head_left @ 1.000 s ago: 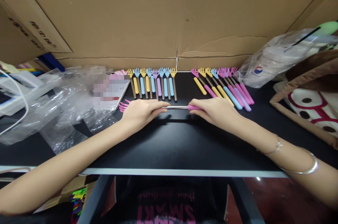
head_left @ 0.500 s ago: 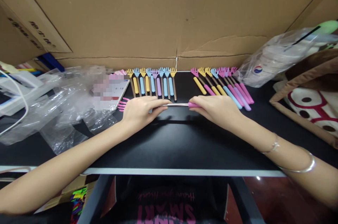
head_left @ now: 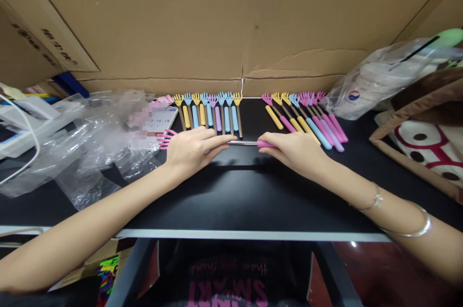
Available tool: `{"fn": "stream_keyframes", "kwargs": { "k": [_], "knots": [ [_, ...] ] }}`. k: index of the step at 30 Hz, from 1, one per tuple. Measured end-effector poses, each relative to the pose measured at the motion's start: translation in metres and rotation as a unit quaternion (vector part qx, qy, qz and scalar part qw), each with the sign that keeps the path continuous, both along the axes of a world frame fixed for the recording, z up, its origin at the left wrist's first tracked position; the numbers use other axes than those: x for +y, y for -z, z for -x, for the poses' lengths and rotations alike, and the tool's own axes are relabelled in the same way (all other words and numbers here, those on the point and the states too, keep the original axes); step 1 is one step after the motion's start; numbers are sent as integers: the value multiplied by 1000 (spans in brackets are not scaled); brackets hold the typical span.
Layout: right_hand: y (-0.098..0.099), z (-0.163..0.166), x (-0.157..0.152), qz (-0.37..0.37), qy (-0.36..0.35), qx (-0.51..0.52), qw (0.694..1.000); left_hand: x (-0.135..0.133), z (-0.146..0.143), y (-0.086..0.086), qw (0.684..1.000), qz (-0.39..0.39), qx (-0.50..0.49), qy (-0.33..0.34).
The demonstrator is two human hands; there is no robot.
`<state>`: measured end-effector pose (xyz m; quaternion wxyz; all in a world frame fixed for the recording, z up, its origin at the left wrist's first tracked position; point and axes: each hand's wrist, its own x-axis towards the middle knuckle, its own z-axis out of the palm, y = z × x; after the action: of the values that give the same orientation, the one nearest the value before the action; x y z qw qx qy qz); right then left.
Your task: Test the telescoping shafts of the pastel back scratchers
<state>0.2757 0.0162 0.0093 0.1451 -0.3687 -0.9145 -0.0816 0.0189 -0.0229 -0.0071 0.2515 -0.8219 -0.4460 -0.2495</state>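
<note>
Between my two hands a back scratcher (head_left: pixel 245 143) is held level above the black table. My left hand (head_left: pixel 191 151) is closed round its metal rod, and the pink claw head pokes out at the left of that hand. My right hand (head_left: pixel 294 151) grips the pink handle, much of which is hidden in the palm. Behind my left hand is a row of back scratchers (head_left: pixel 218 118) with yellow, blue and purple parts. A second group of back scratchers (head_left: pixel 311 118), in pink, yellow, blue and purple, lies slanted behind my right hand.
Crumpled clear plastic bags (head_left: pixel 94 138) and a phone (head_left: pixel 159 121) lie on the left. At the right stand a bagged plastic cup (head_left: pixel 365 87) and a brown-trimmed cloth bag (head_left: pixel 430 143). Cardboard (head_left: pixel 173 22) walls the back. The table's pale front edge (head_left: pixel 253 234) runs across below.
My left hand has shifted slightly up, its fingers straighter along the rod. The claw head has moved a little left and up. My right hand has barely moved.
</note>
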Motion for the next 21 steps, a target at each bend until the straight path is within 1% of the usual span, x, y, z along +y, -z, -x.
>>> {"fn": "stream_keyframes", "kwargs": {
  "k": [4, 6, 14, 21],
  "knots": [
    [-2, 0, 1, 112, -20, 12, 993, 0, 0, -1, 1000, 14, 9, 1],
    [-2, 1, 1, 135, -22, 10, 991, 0, 0, -1, 1000, 25, 10, 7],
    [2, 2, 1, 97, -8, -18, 995, 1, 1, 1, 999, 33, 24, 20],
    [4, -1, 2, 11, -25, -42, 999, 1, -1, 2, 998, 56, 15, 20]
  ]
}}
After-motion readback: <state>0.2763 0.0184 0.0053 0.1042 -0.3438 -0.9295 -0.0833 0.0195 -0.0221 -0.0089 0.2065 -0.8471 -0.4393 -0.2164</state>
